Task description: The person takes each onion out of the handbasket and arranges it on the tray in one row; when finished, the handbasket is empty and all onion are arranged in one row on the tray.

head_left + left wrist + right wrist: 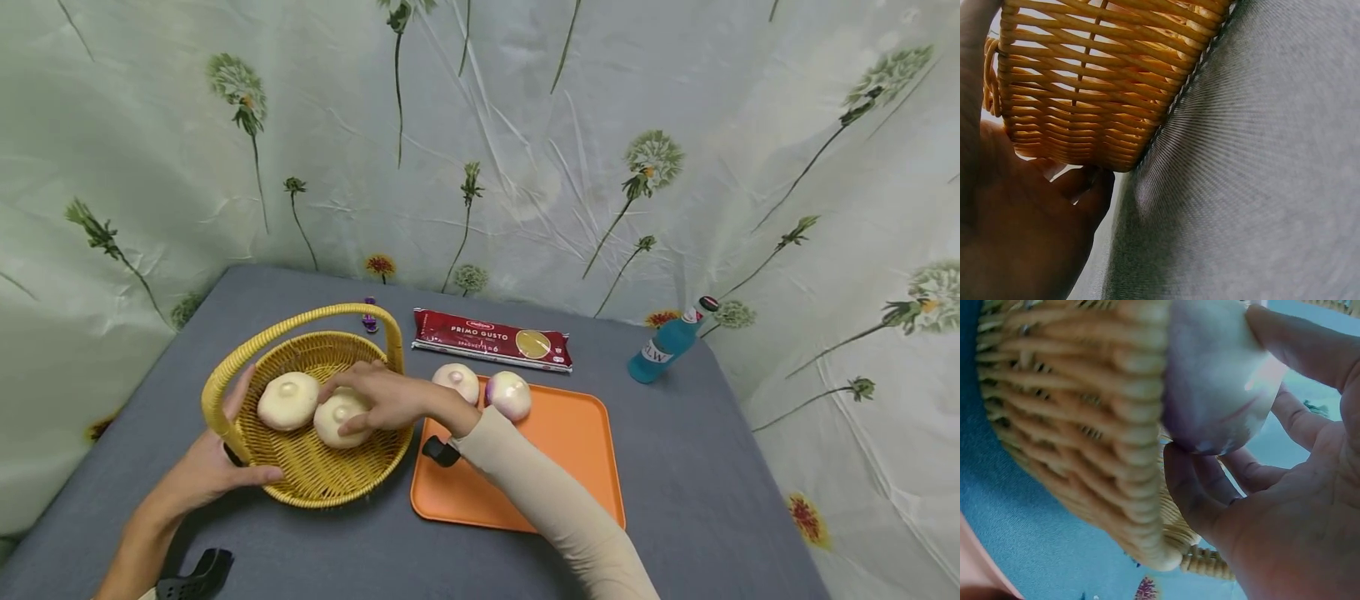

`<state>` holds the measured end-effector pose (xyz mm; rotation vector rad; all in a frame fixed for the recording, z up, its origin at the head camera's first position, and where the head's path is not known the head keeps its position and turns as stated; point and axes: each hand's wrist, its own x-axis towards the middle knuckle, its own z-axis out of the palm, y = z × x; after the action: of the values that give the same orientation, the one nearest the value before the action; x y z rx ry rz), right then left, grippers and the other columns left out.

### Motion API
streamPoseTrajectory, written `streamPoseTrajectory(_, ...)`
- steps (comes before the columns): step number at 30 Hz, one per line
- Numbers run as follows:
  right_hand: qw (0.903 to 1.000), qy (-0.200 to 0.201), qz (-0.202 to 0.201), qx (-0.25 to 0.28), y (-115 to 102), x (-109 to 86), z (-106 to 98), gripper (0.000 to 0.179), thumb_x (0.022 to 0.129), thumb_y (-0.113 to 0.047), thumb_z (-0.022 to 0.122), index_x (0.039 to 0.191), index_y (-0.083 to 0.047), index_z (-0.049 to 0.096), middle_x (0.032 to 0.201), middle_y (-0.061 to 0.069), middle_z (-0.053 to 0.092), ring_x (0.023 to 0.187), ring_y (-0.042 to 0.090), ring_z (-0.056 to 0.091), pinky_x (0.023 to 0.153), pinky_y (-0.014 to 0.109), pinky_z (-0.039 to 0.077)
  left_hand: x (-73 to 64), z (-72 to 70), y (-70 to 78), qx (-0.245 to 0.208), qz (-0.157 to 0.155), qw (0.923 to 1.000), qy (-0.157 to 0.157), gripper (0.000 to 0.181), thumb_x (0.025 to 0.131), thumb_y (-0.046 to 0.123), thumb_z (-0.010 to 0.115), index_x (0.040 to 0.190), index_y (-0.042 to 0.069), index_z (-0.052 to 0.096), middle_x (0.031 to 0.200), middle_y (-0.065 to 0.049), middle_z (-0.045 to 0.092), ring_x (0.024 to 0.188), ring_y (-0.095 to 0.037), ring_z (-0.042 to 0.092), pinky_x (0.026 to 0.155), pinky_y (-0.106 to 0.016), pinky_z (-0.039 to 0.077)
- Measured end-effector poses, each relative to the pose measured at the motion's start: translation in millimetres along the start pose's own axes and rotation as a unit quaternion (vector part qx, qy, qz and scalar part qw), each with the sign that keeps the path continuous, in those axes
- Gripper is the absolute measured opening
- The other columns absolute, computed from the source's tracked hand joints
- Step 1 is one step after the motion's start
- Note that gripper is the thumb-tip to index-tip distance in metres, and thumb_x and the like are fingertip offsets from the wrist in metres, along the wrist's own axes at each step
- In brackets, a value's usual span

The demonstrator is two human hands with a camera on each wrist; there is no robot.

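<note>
A person's right hand [382, 396] reaches into a yellow wicker basket [307, 471], thumb and fingers parted to the width of a white-and-purple vegetable [336, 427] and pinching it from opposite sides. The vegetable sits between the fingertips, inside the rim; whether its underside touches the woven floor is hard to tell from these angles. The left hand [206, 467] grips the basket's wall on the side away from the right hand, its thumb laid over the near rim and its fingers spread along the outside. Just left of the right fingertips, in the same basket, lies a second pale vegetable [287, 400]. The arched handle [360, 307] rises beyond the right fingers. Behind the right wrist, a third vegetable [456, 381] and a fourth vegetable [510, 396] stand side by side at the far left corner of an orange tray [573, 442], which the right forearm in its cream sleeve [555, 508] crosses. Farther from the fingers, past the tray, a red spaghetti packet [491, 339] lies on the grey cloth [712, 467], and well to their right stands a blue bottle [667, 346] with a dark cap.
</note>
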<state>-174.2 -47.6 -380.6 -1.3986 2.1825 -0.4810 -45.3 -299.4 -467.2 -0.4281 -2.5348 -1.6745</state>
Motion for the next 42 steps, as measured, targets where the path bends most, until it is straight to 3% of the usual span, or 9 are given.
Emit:
streamPoseTrajectory(6, 0.9992, 0.016, -0.038, 0.003, -4.1, -5.5, -2.3, 0.047, 0.095, -0.029, 0.07, 0.138, -0.019, 0.055, 0.137, 0.001, 0.055, 0.122, 0.01, 0.043, 0.101, 0.019, 0.032, 0.3, -1.9, -1.1, 0.0, -0.003, 1.0, -0.002, 0.14, 0.065, -0.004, 0.087, 0.162, 0.028, -0.01, 0.167, -0.018, 0.002, 0.139, 0.011, 0.014, 0.099, -0.001, 0.018)
streamPoseTrajectory(12, 0.9944, 0.042, -0.095, 0.021, -3.2, -13.7, -1.4, 0.046, 0.094, -0.024, 0.072, 0.136, -0.012, 0.058, 0.138, 0.004, 0.059, 0.124, 0.01, 0.049, 0.103, 0.016, 0.033, 0.3, -1.7, -2.8, 0.006, -0.005, 1.0, -0.003, 0.139, 0.066, -0.002, 0.087, 0.161, 0.03, -0.01, 0.169, -0.01, -0.006, 0.146, 0.0, 0.002, 0.098, 0.0, 0.011)
streamPoseTrajectory(17, 0.9917, 0.064, -0.107, 0.028, -3.1, -22.7, -0.2, 0.045, 0.092, -0.025, 0.073, 0.133, -0.013, 0.06, 0.135, 0.002, 0.061, 0.121, 0.009, 0.05, 0.103, 0.017, 0.034, 0.3, -0.6, -3.8, 0.004, -0.002, 1.0, -0.001, 0.14, 0.065, -0.004, 0.087, 0.161, 0.03, -0.009, 0.169, -0.007, -0.004, 0.145, 0.002, 0.004, 0.099, 0.0, 0.012)
streamPoseTrajectory(29, 0.988, 0.108, -0.098, 0.05, -4.0, -57.2, -1.8, 0.044, 0.092, -0.029, 0.074, 0.132, -0.017, 0.061, 0.134, -0.002, 0.058, 0.122, 0.007, 0.047, 0.1, 0.023, 0.032, 1.3, -0.7, -1.9, 0.014, 0.003, 0.9999, 0.001, 0.142, 0.062, -0.004, 0.088, 0.162, 0.027, -0.008, 0.169, -0.011, -0.001, 0.142, 0.009, 0.007, 0.099, -0.001, 0.011)
streamPoseTrajectory(36, 0.9846, 0.143, -0.089, 0.047, 1.6, -72.7, -1.9, 0.045, 0.091, -0.033, 0.074, 0.132, -0.022, 0.06, 0.135, -0.006, 0.057, 0.123, 0.005, 0.046, 0.1, 0.023, 0.035, 1.6, -1.8, -2.4, 0.02, 0.01, 0.9998, 0.003, 0.142, 0.062, -0.004, 0.089, 0.162, 0.023, -0.008, 0.169, -0.005, 0.0, 0.141, 0.011, 0.009, 0.099, 0.0, 0.012)
streamPoseTrajectory(42, 0.9817, 0.156, -0.074, 0.08, 6.3, -85.3, -3.5, 0.044, 0.091, -0.031, 0.075, 0.132, -0.023, 0.061, 0.135, -0.006, 0.056, 0.123, 0.006, 0.046, 0.099, 0.025, 0.04, 2.0, -0.6, -3.8, 0.015, 0.008, 0.9998, 0.004, 0.141, 0.062, -0.004, 0.088, 0.162, 0.023, -0.008, 0.169, -0.008, 0.0, 0.143, 0.007, 0.008, 0.1, -0.001, 0.011)
